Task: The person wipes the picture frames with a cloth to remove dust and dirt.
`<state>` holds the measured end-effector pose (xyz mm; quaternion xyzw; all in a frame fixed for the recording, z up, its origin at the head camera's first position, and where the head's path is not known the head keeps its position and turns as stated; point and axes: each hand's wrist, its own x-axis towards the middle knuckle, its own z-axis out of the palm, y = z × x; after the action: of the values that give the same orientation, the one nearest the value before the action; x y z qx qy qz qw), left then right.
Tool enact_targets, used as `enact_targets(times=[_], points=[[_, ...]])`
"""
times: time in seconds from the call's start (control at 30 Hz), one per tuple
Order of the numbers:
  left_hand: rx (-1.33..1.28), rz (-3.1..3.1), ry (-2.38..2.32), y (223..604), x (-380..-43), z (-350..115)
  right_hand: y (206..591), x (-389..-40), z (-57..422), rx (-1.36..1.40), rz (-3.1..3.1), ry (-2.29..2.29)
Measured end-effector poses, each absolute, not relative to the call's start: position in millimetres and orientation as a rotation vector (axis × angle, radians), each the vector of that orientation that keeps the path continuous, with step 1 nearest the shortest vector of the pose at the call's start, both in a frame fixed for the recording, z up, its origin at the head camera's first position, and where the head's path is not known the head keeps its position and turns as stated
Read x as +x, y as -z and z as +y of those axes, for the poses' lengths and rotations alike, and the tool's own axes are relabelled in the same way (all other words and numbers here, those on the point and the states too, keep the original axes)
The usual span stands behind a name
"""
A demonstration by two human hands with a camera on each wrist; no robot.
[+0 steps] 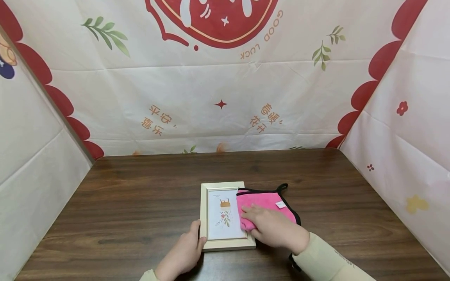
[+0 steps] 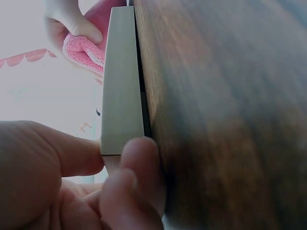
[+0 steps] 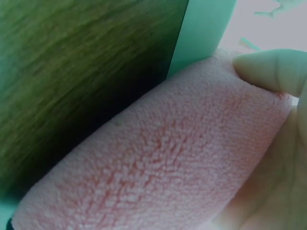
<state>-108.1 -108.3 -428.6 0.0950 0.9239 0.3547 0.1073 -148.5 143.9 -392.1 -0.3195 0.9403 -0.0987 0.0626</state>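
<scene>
Head view: my left grip (image 1: 184, 246) pinches the cream picture frame (image 1: 226, 245) by its near left corner, while my right grip (image 1: 275, 230), thumb and fingers clasping the pink plush cloth (image 1: 264, 201), lies over the frame's right side. The frame rests on the brown wood-grain worktop (image 1: 140, 195), its printed picture (image 1: 224, 216) upside down to me. I judge it light and stiff, with smooth borders that might slide if I pressed hard and a front that could scratch; the border or a corner is the place to hold. The black-edged cloth should be soft and yielding, best taken as a folded pad. Beyond the worktop hangs a patterned fabric backdrop (image 1: 211, 82).
</scene>
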Motion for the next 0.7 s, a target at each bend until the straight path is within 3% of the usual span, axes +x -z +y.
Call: enact_targets(times=[0.7], points=[[0.316, 2.734, -1.052, 428.9, -108.5, -109.6, 391.1, -160.6, 139.7, -0.900, 2.822, 0.355]])
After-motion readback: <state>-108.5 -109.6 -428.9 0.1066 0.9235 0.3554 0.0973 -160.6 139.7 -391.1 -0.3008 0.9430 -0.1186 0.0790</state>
